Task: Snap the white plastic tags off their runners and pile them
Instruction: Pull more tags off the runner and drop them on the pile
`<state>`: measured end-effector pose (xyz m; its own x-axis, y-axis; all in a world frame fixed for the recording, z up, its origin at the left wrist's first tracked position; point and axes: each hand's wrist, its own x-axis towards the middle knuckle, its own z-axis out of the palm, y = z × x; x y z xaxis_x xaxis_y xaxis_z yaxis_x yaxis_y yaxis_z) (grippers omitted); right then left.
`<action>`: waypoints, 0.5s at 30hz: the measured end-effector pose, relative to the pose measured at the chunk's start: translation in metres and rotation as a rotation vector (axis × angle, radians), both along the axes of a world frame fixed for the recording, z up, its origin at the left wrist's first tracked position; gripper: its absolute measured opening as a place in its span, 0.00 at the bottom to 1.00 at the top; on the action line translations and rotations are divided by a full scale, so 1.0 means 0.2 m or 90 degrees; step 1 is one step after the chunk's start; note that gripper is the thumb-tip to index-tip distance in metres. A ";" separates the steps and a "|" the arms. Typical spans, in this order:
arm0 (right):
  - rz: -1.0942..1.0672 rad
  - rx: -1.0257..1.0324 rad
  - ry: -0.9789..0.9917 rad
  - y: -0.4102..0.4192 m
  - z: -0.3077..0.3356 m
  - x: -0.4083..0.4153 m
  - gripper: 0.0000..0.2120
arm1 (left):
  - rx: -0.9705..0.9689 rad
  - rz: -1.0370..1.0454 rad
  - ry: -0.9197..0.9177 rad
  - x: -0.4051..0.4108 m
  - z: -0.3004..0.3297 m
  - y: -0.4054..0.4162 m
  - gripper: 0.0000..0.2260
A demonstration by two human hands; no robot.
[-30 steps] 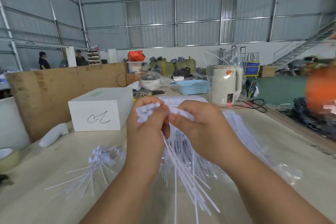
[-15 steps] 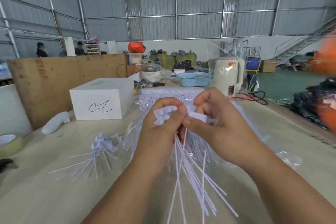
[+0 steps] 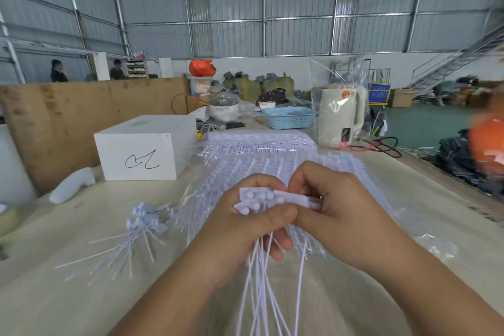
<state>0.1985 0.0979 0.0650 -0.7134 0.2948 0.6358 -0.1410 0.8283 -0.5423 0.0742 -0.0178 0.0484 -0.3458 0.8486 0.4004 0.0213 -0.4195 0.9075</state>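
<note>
My left hand [image 3: 240, 232] grips a bunch of white plastic tags [image 3: 257, 200] by their heads, with their long thin tails hanging down toward me. My right hand [image 3: 335, 215] pinches the right end of the same bunch, where a flat white runner strip [image 3: 294, 198] sticks out. A pile of loose snapped-off tags [image 3: 136, 229] lies on the table to the left. Behind my hands lie sheets of tags on their runners [image 3: 261, 144], partly in clear plastic wrap.
A white box [image 3: 141, 144] with a scribble stands at the back left, a white handle-shaped object [image 3: 71, 185] beside it. A cream kettle [image 3: 341, 117] in a clear bag and a blue basket [image 3: 289, 117] stand behind. A plywood board [image 3: 68, 117] walls the left.
Both hands with the tag bunch have dropped lower in view and nearer the table. My left thumb now lies across the tag heads, touching my right fingers.
</note>
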 end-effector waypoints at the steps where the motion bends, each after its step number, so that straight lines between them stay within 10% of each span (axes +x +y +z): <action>1: 0.001 -0.001 0.000 0.00 0.00 0.00 0.08 | -0.003 0.006 -0.002 0.00 0.00 0.00 0.15; 15: 0.086 -0.169 -0.097 0.03 -0.01 0.04 0.13 | 0.072 0.130 -0.057 0.01 -0.01 0.02 0.09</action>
<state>0.2073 0.1044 0.0630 -0.8384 0.3315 0.4326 -0.1412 0.6346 -0.7599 0.0771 -0.0142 0.0456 -0.5438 0.7089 0.4491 0.0385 -0.5135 0.8572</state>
